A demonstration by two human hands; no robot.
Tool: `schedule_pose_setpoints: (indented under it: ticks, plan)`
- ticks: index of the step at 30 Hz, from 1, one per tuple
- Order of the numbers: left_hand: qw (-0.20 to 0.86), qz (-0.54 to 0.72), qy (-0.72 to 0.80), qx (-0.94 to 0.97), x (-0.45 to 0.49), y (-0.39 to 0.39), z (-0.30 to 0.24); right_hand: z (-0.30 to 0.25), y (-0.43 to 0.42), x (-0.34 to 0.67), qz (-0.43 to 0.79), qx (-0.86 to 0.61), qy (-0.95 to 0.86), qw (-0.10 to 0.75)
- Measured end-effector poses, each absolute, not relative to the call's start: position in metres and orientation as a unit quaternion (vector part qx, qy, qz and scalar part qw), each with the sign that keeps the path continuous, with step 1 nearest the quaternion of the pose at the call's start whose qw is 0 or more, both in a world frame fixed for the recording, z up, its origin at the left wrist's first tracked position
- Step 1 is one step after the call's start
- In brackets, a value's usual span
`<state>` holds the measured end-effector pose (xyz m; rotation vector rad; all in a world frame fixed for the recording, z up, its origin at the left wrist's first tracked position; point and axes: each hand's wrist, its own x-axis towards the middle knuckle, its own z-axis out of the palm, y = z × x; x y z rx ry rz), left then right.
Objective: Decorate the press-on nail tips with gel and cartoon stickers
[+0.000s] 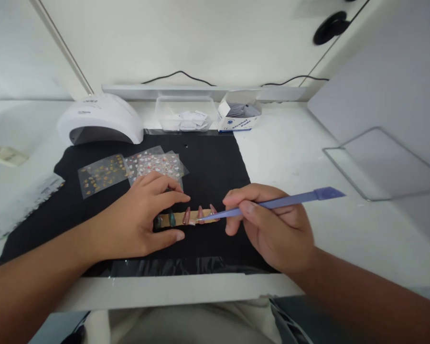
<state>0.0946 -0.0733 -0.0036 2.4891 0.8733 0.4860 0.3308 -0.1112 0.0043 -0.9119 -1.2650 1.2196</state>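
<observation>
A tan strip (179,219) with several false nails in a row, dark green ones at the left and pinkish ones at the right, lies on the black mat. My left hand (139,217) rests around its left end, thumb and index finger apart on either side. Whether other fingers touch the strip is hidden. In my right hand (275,229) is a pair of purple tweezers (294,199), gripped between thumb and fingers. Their tip reaches over the strip beside a small pale piece (192,222) near a pinkish nail; I cannot tell if the tip pinches it.
Clear sticker sheets (103,174) lie behind my left hand on the black mat (211,157). At the back stand a white nail lamp (103,112), a clear tray (161,117) of white packets and an alcohol pads box (236,123). A wire frame (361,191) is on the right.
</observation>
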Motion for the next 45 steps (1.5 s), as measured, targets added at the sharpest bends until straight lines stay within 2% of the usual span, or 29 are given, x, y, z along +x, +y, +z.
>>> schedule_pose_setpoints:
  ticks: [7,16,45]
  plan:
    - [0.212,0.175,0.321,0.906,0.101,-0.072,-0.009,-0.018,-0.106,0.332,0.501,-0.357,-0.545,0.57]
    - [0.209,0.172,0.334,0.903,0.103,-0.073,-0.009,-0.02,-0.095,0.332,0.537,-0.363,-0.55,0.527]
    - [0.182,0.218,0.282,0.916,0.093,-0.075,0.004,-0.022,-0.094,0.332,0.556,-0.373,-0.53,0.521]
